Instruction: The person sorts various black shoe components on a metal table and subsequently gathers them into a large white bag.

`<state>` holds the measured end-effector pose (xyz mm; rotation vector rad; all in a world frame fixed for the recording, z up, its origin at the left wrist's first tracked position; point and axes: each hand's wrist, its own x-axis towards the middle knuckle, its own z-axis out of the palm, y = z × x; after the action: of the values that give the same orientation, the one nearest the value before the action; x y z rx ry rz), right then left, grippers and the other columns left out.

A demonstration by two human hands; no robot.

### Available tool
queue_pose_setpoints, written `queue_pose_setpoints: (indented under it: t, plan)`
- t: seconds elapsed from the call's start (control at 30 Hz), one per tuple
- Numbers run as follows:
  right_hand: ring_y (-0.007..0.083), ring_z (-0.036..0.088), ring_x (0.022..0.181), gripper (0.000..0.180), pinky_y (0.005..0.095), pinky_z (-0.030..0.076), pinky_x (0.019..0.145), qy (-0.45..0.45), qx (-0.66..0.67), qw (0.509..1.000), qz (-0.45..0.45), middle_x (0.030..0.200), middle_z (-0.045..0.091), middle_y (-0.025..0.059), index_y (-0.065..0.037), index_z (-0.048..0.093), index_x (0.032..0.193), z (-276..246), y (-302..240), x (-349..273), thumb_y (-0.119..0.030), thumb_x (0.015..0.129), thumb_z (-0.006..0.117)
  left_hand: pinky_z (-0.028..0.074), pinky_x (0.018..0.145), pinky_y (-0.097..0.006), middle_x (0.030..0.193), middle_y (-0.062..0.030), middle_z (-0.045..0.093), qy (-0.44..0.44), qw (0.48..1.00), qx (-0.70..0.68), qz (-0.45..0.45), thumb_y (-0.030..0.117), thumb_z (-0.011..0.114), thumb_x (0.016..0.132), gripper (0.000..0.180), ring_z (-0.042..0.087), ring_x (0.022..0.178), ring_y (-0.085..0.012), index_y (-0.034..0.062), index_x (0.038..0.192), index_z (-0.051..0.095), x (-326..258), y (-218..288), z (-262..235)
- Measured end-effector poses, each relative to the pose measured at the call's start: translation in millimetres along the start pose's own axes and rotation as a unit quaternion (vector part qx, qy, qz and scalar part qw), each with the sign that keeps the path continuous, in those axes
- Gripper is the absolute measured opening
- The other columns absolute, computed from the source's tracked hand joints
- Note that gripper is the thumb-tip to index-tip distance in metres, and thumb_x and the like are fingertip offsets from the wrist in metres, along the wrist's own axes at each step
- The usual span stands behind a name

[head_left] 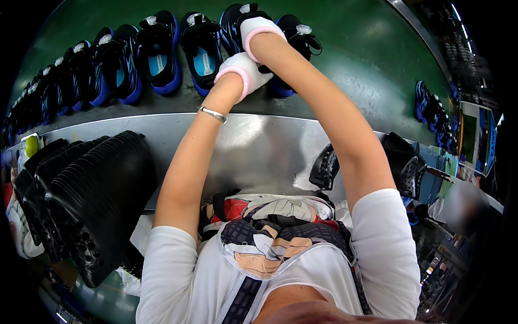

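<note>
Head view showed both gloved hands reaching out over the green belt (350, 59). Left hand (244, 73) and right hand (258, 29) both gripped a black-and-blue shoe (294, 51) at the end of a row of shoes (124, 62). Stacked black soles (91, 194) lay on the metal table (259, 151).

Single head-worn fisheye view, looking steeply down, close over outstretched arms, edges bending
</note>
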<state>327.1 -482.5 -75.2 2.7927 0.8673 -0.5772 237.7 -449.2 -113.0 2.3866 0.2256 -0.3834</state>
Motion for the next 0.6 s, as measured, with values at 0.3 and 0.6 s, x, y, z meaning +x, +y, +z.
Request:
queue_pose_setpoints:
  t: [0.3,0.6]
  plan:
    - [0.0255,0.069,0.102,0.031,0.0417,0.056,0.078,-0.020,-0.149,0.987,-0.056,0.112,0.071,0.0101,-0.009,0.071,0.110,-15.0,-7.6,-21.1,-0.013,0.080,0.068,0.052,0.084,-0.041,0.107,-0.0192,0.068,0.010,1.000,-0.009,0.015,0.045,0.064,0.083,0.047,0.063,0.099,-0.0377,0.0073,0.112,0.067,0.8,-14.0,-0.8]
    - [0.0357,0.065,0.092,0.032,0.0431,0.052,0.082,0.064,0.005,0.987,-0.148,0.101,0.068,0.0160,-0.010,0.068,0.105,-12.2,24.4,-31.6,-0.032,0.094,0.048,0.049,0.096,-0.038,0.121,-0.0167,0.065,-0.026,0.999,-0.026,0.002,0.042,0.061,0.087,0.050,0.061,0.110,-0.0338,0.0064,0.122,0.065,7.5,-21.4,-2.3]
